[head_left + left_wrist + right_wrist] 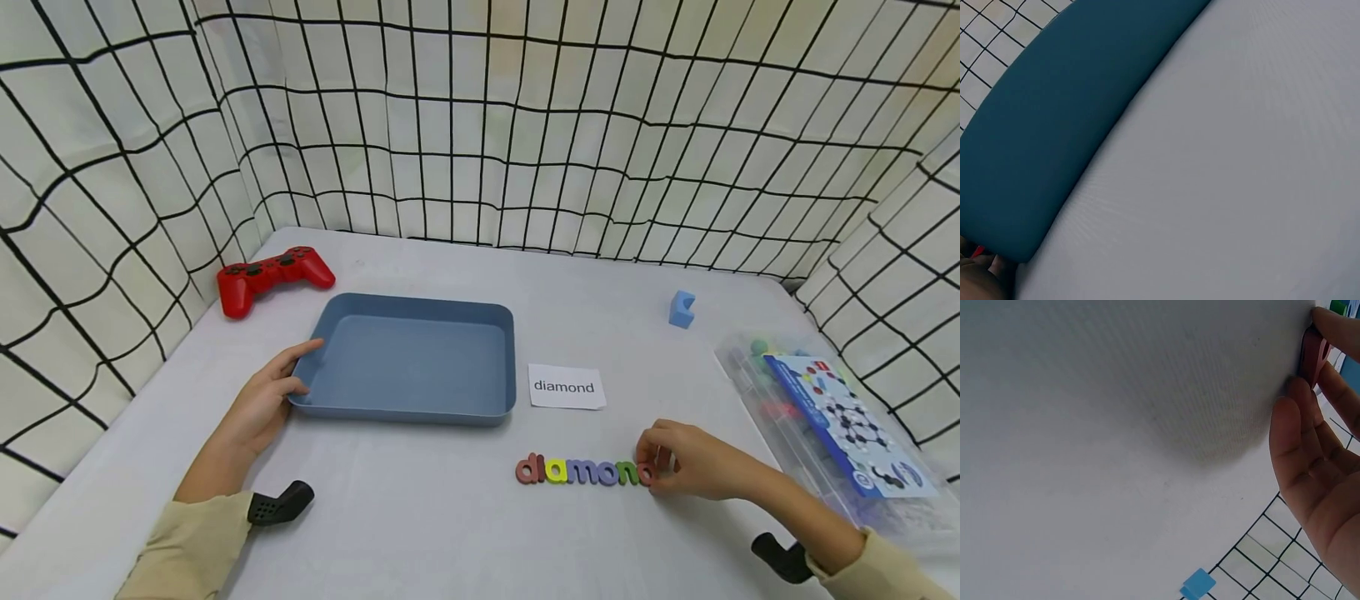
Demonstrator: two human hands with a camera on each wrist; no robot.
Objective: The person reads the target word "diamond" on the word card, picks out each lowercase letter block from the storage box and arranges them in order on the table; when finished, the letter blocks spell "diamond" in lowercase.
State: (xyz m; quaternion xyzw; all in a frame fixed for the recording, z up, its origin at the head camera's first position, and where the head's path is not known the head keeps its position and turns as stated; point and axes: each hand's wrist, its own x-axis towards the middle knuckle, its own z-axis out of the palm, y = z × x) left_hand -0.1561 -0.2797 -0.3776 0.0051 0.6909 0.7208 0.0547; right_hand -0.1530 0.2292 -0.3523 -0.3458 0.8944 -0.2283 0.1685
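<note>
My right hand (697, 460) pinches a red letter d (1314, 355) between thumb and fingers, at the right end of a row of coloured letters (583, 472). The row reads "diamond", with red, yellow, purple and green pieces; my fingers partly cover the last one. Just above it lies a white card (566, 387) printed "diamond". To the left, my left hand (258, 400) holds the left side of a blue-grey tray (405, 417), its fingertips over the rim. In the left wrist view, only part of that hand shows beside the tray's corner.
A red game controller (273, 277) lies at the back left. Toward the back right is a small blue block (682, 309). A clear plastic box (757, 400) with a blue-and-white booklet (851, 425) on top sits at the right. Black wire mesh (480, 108) surrounds the table's back and sides.
</note>
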